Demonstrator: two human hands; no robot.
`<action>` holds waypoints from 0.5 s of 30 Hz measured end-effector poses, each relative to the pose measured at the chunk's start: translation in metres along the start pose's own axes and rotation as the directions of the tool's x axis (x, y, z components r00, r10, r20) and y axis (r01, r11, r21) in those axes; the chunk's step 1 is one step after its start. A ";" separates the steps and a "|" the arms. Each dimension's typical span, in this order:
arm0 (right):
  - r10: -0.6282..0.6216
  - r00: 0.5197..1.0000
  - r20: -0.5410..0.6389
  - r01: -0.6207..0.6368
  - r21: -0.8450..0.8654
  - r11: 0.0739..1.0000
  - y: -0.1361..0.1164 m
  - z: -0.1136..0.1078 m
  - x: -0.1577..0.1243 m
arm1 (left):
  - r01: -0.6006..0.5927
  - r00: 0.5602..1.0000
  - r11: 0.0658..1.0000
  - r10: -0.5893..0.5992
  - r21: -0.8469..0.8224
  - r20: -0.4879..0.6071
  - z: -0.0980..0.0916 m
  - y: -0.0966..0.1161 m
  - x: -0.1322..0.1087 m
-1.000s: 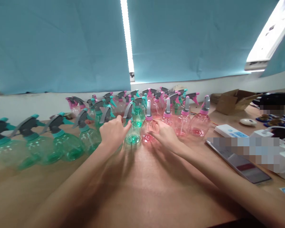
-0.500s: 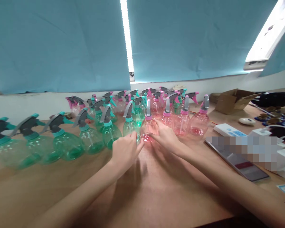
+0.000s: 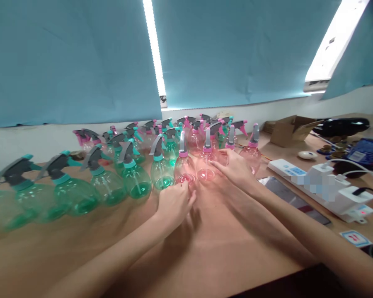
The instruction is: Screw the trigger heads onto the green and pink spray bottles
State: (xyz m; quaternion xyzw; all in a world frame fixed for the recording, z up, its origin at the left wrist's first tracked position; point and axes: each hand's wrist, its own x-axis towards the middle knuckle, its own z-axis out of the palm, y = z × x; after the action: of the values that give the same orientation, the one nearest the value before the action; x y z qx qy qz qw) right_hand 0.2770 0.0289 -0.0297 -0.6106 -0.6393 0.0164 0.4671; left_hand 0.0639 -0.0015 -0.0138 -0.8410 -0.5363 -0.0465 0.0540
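My left hand (image 3: 174, 203) is at the front of a pink spray bottle (image 3: 184, 167), fingers curled; whether they grip anything is unclear. My right hand (image 3: 238, 169) has its fingers apart, thumb near a second pink bottle (image 3: 207, 167) and fingers in front of a third, whose grey and pink head (image 3: 231, 136) shows above. Another pink bottle (image 3: 251, 155) stands just right of that hand. Green spray bottles with teal collars form the row's left part, among them one (image 3: 163, 171) beside the pink ones and another (image 3: 136, 180) further left.
More green and pink bottles stand behind, near the wall. On the right are an open cardboard box (image 3: 292, 130), a white mouse (image 3: 307, 155), a power strip (image 3: 298, 171) with plugs and cables, a phone (image 3: 298, 203) partly behind my right arm, and a small label (image 3: 356, 238).
The view has shifted right. My right hand has moved right along the pink bottles, away from the leftmost one. My left hand has moved from the green bottle to the leftmost pink one.
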 end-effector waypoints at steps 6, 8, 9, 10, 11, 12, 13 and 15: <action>0.009 0.998 0.063 -0.009 0.001 1.000 0.003 0.026 0.016 | 0.000 0.999 1.000 0.000 -0.012 0.053 0.000 0.014 -0.003; 0.016 0.996 0.083 -0.016 0.004 1.000 0.004 0.031 0.020 | -0.002 0.998 1.000 0.003 -0.020 0.063 0.002 0.016 -0.005; 0.017 0.996 0.092 -0.018 0.005 1.000 0.005 0.032 0.022 | -0.004 0.998 1.000 0.006 -0.027 0.066 0.003 0.016 -0.006; 0.017 0.995 0.101 -0.018 0.005 1.000 0.005 0.033 0.023 | -0.008 0.998 0.999 0.010 -0.036 0.069 0.003 0.016 -0.008; 0.016 0.994 0.109 -0.016 0.003 1.000 0.006 0.034 0.024 | -0.012 0.997 0.999 0.015 -0.048 0.070 0.004 0.016 -0.009; 0.014 0.993 0.116 -0.014 0.001 1.000 0.006 0.033 0.024 | -0.016 0.997 0.998 0.021 -0.062 0.070 0.004 0.016 -0.010; 0.012 0.992 0.123 -0.012 -0.003 1.000 0.006 0.033 0.023 | -0.022 0.997 0.997 0.028 -0.079 0.070 0.005 0.015 -0.011; 0.016 0.991 0.136 -0.013 -0.020 1.000 0.005 0.029 0.019 | -0.043 0.996 0.992 0.051 -0.120 0.069 0.005 0.014 -0.013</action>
State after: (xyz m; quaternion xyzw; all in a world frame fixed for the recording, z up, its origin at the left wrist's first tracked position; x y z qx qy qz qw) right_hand 0.2664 0.0611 -0.0378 -0.6170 -0.6653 0.0553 0.4166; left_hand 0.0715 -0.0180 -0.0212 -0.8562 -0.5143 -0.0469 -0.0141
